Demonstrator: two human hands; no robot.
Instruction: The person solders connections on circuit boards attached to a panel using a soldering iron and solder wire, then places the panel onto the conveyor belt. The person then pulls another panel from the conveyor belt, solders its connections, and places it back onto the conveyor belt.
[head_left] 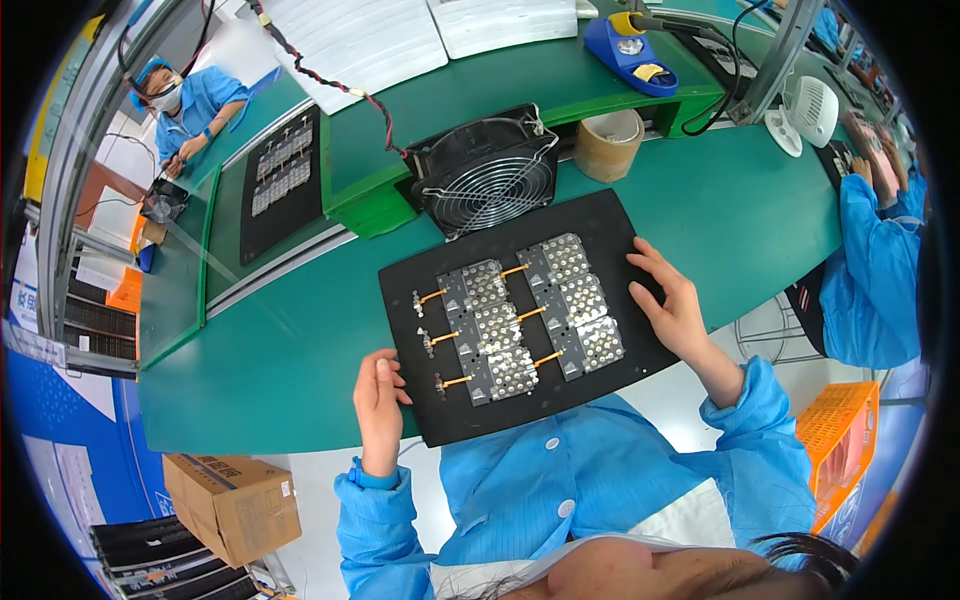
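Note:
A black rectangular board lies tilted at the front of the green table, its near edge against my blue coat. On it rest two columns of dark circuit boards with silvery, dotted sections, joined by short orange flex strips to small end pieces. My left hand grips the left edge of the black board, fingers curled against it. At the right edge, my right hand holds the board with thumb and fingertips on its rim. The undersides of both hands' grips are hidden.
Behind the board stands a black fan, beside a tape roll. A blue soldering-iron stand sits on the green shelf. Another black board with circuits lies at left. Co-workers sit far left and right; a carton is below.

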